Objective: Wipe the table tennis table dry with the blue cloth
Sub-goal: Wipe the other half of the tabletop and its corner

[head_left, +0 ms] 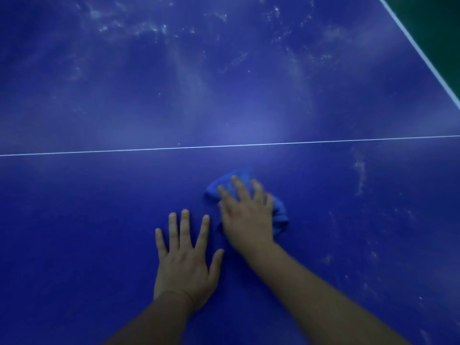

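A: Left side first?
B: Left hand (185,260) flat on the table tennis table (87,220), palm down, fingers spread, holding nothing.
A: Next over?
B: Right hand (246,217) just beside it, a bit farther fwd, blurred. Fingers fanned, fairly straight, pressing on the blue cloth (280,216).
A: Cloth's lie?
B: Bunched, on the near side of the thin white line (224,145). Long axis diagonal, far-left end to near-right end, poking out both sides of the hand.
A: Further right?
B: Pale streaks (359,175), then the white edge line (420,51) at top right.
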{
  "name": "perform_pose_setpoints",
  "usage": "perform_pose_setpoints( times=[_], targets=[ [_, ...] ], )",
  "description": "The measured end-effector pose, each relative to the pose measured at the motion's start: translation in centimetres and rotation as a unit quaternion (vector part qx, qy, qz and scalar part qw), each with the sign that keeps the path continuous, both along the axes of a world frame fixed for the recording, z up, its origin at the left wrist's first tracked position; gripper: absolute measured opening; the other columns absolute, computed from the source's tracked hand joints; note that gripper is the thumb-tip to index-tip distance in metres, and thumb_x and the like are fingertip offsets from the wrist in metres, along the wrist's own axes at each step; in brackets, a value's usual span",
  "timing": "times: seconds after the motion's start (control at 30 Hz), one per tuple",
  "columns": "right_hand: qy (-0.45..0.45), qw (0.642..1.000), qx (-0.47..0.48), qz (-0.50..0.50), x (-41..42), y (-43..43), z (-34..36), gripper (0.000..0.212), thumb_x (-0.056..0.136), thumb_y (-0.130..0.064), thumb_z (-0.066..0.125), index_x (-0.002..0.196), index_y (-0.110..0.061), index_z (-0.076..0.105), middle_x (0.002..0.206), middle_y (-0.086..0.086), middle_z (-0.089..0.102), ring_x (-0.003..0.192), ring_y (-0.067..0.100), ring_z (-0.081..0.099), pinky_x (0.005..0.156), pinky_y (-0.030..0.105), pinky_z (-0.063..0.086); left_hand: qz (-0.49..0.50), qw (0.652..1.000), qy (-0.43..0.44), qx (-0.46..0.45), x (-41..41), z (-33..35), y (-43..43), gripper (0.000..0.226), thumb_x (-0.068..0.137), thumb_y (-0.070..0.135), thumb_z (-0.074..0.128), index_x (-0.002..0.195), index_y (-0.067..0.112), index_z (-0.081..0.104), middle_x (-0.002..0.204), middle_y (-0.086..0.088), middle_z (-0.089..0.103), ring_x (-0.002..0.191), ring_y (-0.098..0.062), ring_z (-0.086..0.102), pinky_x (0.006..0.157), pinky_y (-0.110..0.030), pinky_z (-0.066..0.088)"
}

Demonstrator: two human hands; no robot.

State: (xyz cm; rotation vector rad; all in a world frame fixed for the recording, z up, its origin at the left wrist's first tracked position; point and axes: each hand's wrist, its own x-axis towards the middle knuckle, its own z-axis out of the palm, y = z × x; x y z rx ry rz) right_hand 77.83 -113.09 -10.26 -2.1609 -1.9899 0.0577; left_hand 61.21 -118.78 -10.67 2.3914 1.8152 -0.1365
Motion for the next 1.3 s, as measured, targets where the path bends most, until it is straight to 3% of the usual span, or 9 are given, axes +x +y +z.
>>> perform_pose_setpoints(
  times=[0.1,0.33,0.47,0.6,0.7,0.83,0.97,1.13,1.3],
  targets=[
    [-0.008,0.997,-0.011,0.072,1.0,-0.3,-0.4,0.041,0.097,-0.045,0.042,0.132,-0.036,0.062,0.148,0.000,0.053,0.127,0.039,0.046,0.093,0.051,0.040,0.001,1.000,-0.003,-0.001,0.1,0.2,0.0,0.073,0.098,0.065,0.021,0.158,0.023,0.027,0.163,-0.019,0.021,0.152,-0.040,0.011,0.115,-0.065,0.011],
    [0.006,0.983,-0.079,-0.169,15.5,7.1,1.3,0.045,0.104,-0.047,0.033,0.146,-0.043,0.045,0.162,-0.007,0.029,0.145,0.037,0.023,0.113,0.055,0.023,0.009,1.000,-0.017,-0.001,0.2,0.1,0.0,0.073,0.098,0.065,0.021,0.159,0.025,0.020,0.165,-0.018,0.015,0.153,-0.039,0.002,0.118,-0.063,0.006],
    [-0.055,0.996,-0.033,0.057,8.5,-0.8,0.9,0.043,0.095,-0.040,0.040,0.134,-0.036,0.059,0.150,0.004,0.050,0.128,0.047,0.047,0.096,0.059,0.041,0.013,0.999,-0.029,-0.008,0.0,-0.1,-0.1,0.071,0.098,0.062,0.019,0.159,0.027,0.013,0.166,-0.017,0.010,0.153,-0.038,-0.002,0.119,-0.064,0.003],
    [-0.019,0.951,-0.085,0.297,1.5,-19.1,1.7,0.041,0.094,-0.047,0.051,0.135,-0.049,0.053,0.155,-0.008,0.042,0.138,0.033,0.040,0.102,0.056,0.036,0.018,0.999,-0.033,-0.018,0.1,0.2,-0.2,0.070,0.097,0.060,0.015,0.159,0.029,0.005,0.166,-0.016,0.007,0.153,-0.038,-0.006,0.119,-0.063,0.000],
    [-0.021,0.920,-0.084,0.381,4.8,-18.1,1.3,0.042,0.094,-0.047,0.053,0.135,-0.047,0.051,0.154,-0.007,0.043,0.136,0.031,0.043,0.102,0.053,0.037,0.024,0.999,-0.030,-0.032,0.3,0.6,-0.1,0.070,0.095,0.062,0.008,0.156,0.032,-0.006,0.167,-0.015,-0.002,0.152,-0.036,-0.014,0.120,-0.062,-0.006],
    [-0.070,0.981,0.009,0.182,12.6,-2.3,0.2,0.038,0.096,-0.035,0.043,0.130,-0.029,0.060,0.141,0.011,0.058,0.116,0.046,0.058,0.089,0.054,0.046,0.025,0.998,-0.021,-0.049,0.4,1.1,-0.2,0.072,0.092,0.063,0.002,0.155,0.033,-0.015,0.166,-0.012,-0.014,0.150,-0.033,-0.025,0.119,-0.060,-0.013],
    [-0.051,0.998,-0.032,0.027,15.8,6.1,1.1,0.062,0.092,-0.056,0.023,0.144,-0.038,0.051,0.158,-0.004,0.038,0.141,0.041,0.030,0.110,0.053,0.026,0.028,0.998,-0.023,-0.049,0.4,1.4,0.0,0.075,0.091,0.064,0.003,0.158,0.033,-0.008,0.166,-0.011,-0.013,0.150,-0.032,-0.024,0.119,-0.058,-0.014],
    [-0.036,0.976,0.030,0.213,8.5,-5.5,0.0,0.039,0.096,-0.042,0.043,0.130,-0.035,0.062,0.145,0.003,0.055,0.123,0.048,0.050,0.094,0.059,0.042,0.022,0.998,-0.021,-0.055,0.3,1.4,0.0,0.072,0.098,0.061,0.019,0.159,0.032,-0.007,0.166,-0.012,-0.014,0.151,-0.034,-0.022,0.119,-0.059,-0.012],
    [-0.013,0.871,-0.096,0.482,4.5,-29.5,1.3,0.040,0.100,-0.050,0.048,0.140,-0.047,0.049,0.159,-0.011,0.036,0.146,0.033,0.032,0.106,0.057,0.037,-0.008,0.996,-0.027,-0.088,-0.4,1.8,-0.1,0.077,0.098,0.064,0.024,0.159,0.030,-0.007,0.165,-0.013,-0.021,0.149,-0.034,-0.025,0.118,-0.059,-0.014]
  ],
)
